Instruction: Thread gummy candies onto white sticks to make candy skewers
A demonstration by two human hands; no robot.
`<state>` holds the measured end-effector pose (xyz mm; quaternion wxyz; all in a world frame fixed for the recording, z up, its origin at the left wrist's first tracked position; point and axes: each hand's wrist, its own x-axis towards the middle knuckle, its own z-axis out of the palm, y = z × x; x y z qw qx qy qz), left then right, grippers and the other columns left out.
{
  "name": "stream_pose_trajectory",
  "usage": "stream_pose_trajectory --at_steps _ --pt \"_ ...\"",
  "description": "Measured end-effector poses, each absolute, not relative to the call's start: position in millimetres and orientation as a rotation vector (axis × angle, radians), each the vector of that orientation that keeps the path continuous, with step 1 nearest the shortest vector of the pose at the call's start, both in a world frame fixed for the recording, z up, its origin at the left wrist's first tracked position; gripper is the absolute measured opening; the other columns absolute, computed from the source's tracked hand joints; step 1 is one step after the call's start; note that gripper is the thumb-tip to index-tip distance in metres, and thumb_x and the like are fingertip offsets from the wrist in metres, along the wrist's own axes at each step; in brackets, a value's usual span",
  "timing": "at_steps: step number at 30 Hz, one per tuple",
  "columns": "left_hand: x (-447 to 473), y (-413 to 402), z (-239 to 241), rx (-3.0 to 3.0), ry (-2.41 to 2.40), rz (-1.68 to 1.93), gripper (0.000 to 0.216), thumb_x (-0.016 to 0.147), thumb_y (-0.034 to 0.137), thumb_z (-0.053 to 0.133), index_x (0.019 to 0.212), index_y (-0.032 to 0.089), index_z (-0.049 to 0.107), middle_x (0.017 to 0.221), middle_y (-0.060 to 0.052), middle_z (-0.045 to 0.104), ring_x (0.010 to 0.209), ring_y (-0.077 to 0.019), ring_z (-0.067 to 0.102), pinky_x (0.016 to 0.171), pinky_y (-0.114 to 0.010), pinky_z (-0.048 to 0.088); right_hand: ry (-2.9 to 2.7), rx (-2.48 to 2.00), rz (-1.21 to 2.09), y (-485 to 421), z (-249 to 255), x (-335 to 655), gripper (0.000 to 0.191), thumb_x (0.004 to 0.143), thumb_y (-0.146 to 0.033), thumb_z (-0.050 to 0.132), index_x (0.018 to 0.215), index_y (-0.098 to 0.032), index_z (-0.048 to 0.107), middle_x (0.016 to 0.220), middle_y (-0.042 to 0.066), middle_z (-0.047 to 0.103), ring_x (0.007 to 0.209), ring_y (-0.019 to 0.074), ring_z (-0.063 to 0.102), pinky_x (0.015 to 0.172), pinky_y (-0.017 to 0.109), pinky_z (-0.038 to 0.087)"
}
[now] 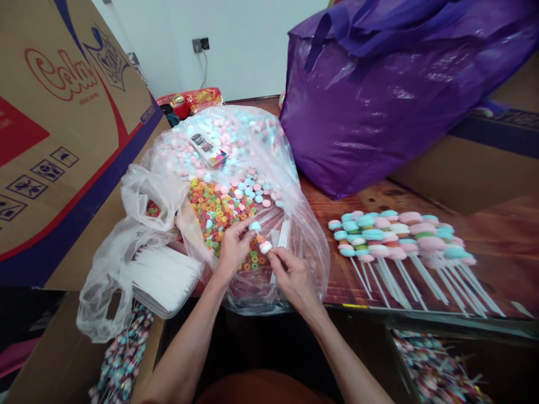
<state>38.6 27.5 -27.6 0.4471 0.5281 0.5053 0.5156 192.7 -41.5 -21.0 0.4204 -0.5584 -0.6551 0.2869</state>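
In the head view, my left hand (pixel 234 247) is closed in a pinch at a small blue marshmallow (pixel 255 226). Just below it are an orange candy ring (pixel 259 239) and a pink-and-white marshmallow (pixel 265 247), in line on a white stick mostly hidden by my fingers. My right hand (pixel 290 275) pinches close under the pink-and-white marshmallow. Both hands are over a clear plastic bag (pixel 314 255) laid out on the table. Beneath them lie colourful candy rings (pixel 219 205) and loose pink and blue marshmallows (pixel 255 188).
Finished marshmallow sticks (pixel 400 235) lie in a row at right. A tub of white sticks (pixel 164 275) and a crumpled bag (pixel 103 286) are left. A large carton (pixel 84 129) and purple bag (pixel 349 112) flank the table. Below are boxes of wrapped candies (pixel 124 353).
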Motion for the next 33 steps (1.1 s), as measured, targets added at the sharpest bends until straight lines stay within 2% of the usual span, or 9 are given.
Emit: stream_pose_trajectory --at_steps 5,11,16,23,29,33 --pt "45.1 20.7 -21.0 1.499 1.308 1.265 0.029 0.082 0.012 0.063 0.108 0.018 0.076 0.107 -0.009 0.074 0.098 -0.0199 0.069 0.091 -0.032 0.054 -1.659 -1.391 0.664 -41.5 -21.8 194.2 0.027 0.096 -0.030 0.047 0.077 -0.018 0.062 0.059 -0.004 0.052 0.052 0.0106 0.048 0.054 0.022 0.035" --pt "49.6 9.4 -7.6 1.887 1.376 1.249 0.035 0.085 0.003 0.054 0.109 0.019 0.074 0.101 -0.007 0.071 0.090 -0.0155 0.068 0.082 -0.026 0.053 -1.672 -1.396 0.645 -41.9 -21.2 194.3 0.026 0.096 -0.029 0.047 0.075 -0.019 0.059 0.059 -0.003 0.052 0.052 0.0113 0.049 0.053 0.023 0.034" --pt "53.2 3.0 -3.3 1.979 1.392 1.201 0.034 0.087 0.003 0.052 0.111 0.018 0.072 0.098 -0.007 0.069 0.090 -0.0155 0.066 0.080 -0.025 0.052 -1.654 -1.410 0.666 -41.6 -26.1 195.2 0.027 0.097 -0.031 0.046 0.076 -0.019 0.059 0.061 -0.002 0.053 0.054 0.0126 0.050 0.054 0.024 0.035" --pt "62.1 -15.1 -2.9 1.960 1.288 1.077 0.038 0.093 0.008 0.042 0.118 0.019 0.069 0.105 -0.009 0.068 0.097 -0.0176 0.065 0.086 -0.028 0.052 -1.610 -1.435 0.673 -43.5 -26.3 197.1 0.026 0.096 -0.030 0.046 0.078 -0.019 0.060 0.062 -0.002 0.053 0.054 0.0123 0.049 0.054 0.024 0.035" --pt "51.8 -15.4 -8.5 1.837 1.319 1.073 0.040 0.091 0.009 0.045 0.121 0.020 0.069 0.114 -0.010 0.070 0.104 -0.0196 0.065 0.093 -0.032 0.051 -1.569 -1.439 0.701 -41.9 -23.4 194.4 0.027 0.095 -0.032 0.048 0.077 -0.018 0.062 0.059 -0.003 0.051 0.053 0.0115 0.048 0.055 0.024 0.035" --pt "34.5 4.5 3.1 1.923 1.543 1.066 0.038 0.092 0.010 0.045 0.118 0.021 0.071 0.104 -0.008 0.071 0.096 -0.0190 0.066 0.089 -0.031 0.051 -1.486 -1.450 0.739 -40.7 -24.4 192.1 0.029 0.096 -0.036 0.050 0.080 -0.018 0.064 0.059 -0.003 0.051 0.054 0.0116 0.048 0.055 0.023 0.036"
